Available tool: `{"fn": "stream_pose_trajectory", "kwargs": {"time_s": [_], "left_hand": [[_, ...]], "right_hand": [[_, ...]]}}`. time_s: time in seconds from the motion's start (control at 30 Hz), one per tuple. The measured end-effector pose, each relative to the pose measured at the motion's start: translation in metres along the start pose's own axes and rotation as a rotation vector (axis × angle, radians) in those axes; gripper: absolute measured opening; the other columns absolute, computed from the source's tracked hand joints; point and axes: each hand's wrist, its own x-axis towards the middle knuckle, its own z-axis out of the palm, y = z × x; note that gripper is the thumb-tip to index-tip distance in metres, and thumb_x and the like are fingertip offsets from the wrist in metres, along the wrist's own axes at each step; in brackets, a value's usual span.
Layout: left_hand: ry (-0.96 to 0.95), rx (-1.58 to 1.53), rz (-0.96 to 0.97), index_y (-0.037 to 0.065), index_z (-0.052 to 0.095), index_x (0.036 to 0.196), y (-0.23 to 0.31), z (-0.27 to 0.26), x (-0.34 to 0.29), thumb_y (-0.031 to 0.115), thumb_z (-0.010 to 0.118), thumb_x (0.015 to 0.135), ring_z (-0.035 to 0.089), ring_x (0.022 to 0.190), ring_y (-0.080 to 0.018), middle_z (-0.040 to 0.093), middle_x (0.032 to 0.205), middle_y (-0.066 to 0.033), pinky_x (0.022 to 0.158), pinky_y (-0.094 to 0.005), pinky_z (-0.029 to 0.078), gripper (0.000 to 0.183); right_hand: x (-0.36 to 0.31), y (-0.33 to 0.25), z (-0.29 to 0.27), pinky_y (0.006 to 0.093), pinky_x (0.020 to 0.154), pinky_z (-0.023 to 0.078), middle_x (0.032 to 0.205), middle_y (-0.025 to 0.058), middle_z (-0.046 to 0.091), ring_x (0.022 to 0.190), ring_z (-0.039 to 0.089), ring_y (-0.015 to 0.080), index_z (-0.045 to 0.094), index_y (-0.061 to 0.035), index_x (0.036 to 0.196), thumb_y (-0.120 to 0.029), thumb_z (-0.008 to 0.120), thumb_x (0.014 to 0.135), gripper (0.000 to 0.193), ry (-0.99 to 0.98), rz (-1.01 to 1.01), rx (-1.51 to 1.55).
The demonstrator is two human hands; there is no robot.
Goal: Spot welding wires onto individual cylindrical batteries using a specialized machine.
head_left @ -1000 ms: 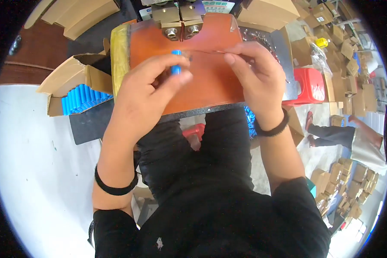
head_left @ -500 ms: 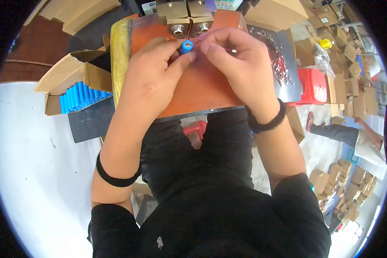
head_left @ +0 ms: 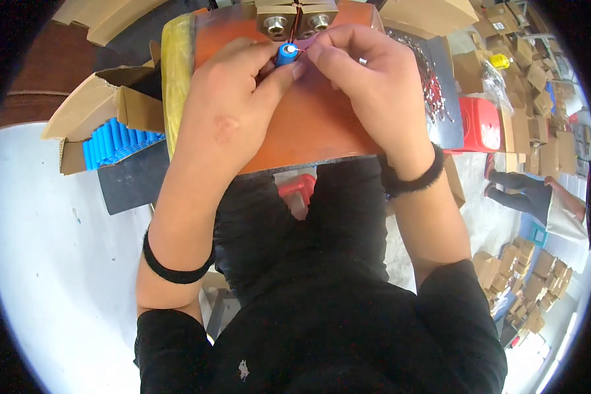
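Note:
My left hand (head_left: 233, 102) is closed around a blue cylindrical battery cell (head_left: 286, 55), its end tilted up toward me. Between the thumb and forefinger of my right hand (head_left: 374, 79) is a thin wire lead (head_left: 302, 50), one end of which lies at the top of the cell. A small white connector (head_left: 362, 61) hangs by my right fingers. Just beyond the cell stand the metal blocks of a welding machine (head_left: 295, 23), each with a large bolt, and thin electrodes come down between them.
An orange mat (head_left: 308, 131) covers the worktable. On its left lie a yellow plastic-wrapped strip (head_left: 176, 79) and a cardboard box (head_left: 79, 118) of blue cells. Several red-and-black wire leads (head_left: 433, 88) and a red stool (head_left: 479, 125) are at the right. Another person (head_left: 538, 197) stands farther right.
The wire end now lies on the cell's top, and the cell has come closer to the electrodes. My view has shifted slightly. The person at the right has moved.

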Motion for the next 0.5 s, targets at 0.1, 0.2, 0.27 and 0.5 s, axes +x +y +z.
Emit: {"fn": "stream_pose_trajectory", "kwargs": {"time_s": [0.1, 0.2, 0.27, 0.5], "left_hand": [[0.027, 0.017, 0.032, -0.001, 0.065, 0.108, -0.002, 0.001, 0.0, 0.02, 0.069, 0.089, 0.048, 0.066, -0.0161, 0.054, 0.074, -0.0101, 0.063, -0.0304, 0.042, 0.029], [0.034, 0.035, 0.021, -0.002, 0.065, 0.103, -0.001, 0.001, 0.001, 0.019, 0.068, 0.088, 0.054, 0.071, -0.0262, 0.057, 0.079, -0.0156, 0.065, -0.0356, 0.044, 0.026], [0.027, 0.035, -0.001, -0.002, 0.066, 0.099, -0.001, 0.002, 0.001, 0.018, 0.068, 0.087, 0.061, 0.076, -0.0357, 0.06, 0.084, -0.0206, 0.068, -0.0403, 0.047, 0.023], [0.173, 0.17, 0.145, 0.0, 0.065, 0.099, -0.001, 0.007, 0.004, 0.028, 0.066, 0.091, 0.05, 0.066, -0.021, 0.055, 0.075, -0.0122, 0.064, -0.0319, 0.043, 0.029]], "right_hand": [[0.001, 0.002, 0.001, 0.0213, 0.063, 0.043, 0.073, -0.0008, 0.062, 0.067, 0.055, 0.0054, 0.069, 0.0006, 0.091, -0.02, 0.066, 0.088, 0.021, 0.002, -0.006, -0.034], [0.001, 0.003, 0.002, 0.0211, 0.063, 0.043, 0.073, -0.0008, 0.062, 0.067, 0.054, 0.0054, 0.069, 0.0003, 0.091, -0.02, 0.066, 0.088, 0.021, 0.01, -0.009, -0.048], [0.001, 0.004, 0.003, 0.021, 0.063, 0.043, 0.073, -0.0008, 0.062, 0.067, 0.054, 0.0054, 0.069, 0.0, 0.091, -0.021, 0.066, 0.089, 0.021, 0.009, -0.004, -0.049], [0.003, -0.01, 0.0, 0.0212, 0.064, 0.044, 0.076, 0.0014, 0.065, 0.07, 0.056, 0.0053, 0.066, 0.0041, 0.087, -0.01, 0.065, 0.089, 0.014, 0.006, 0.115, -0.027]]}}
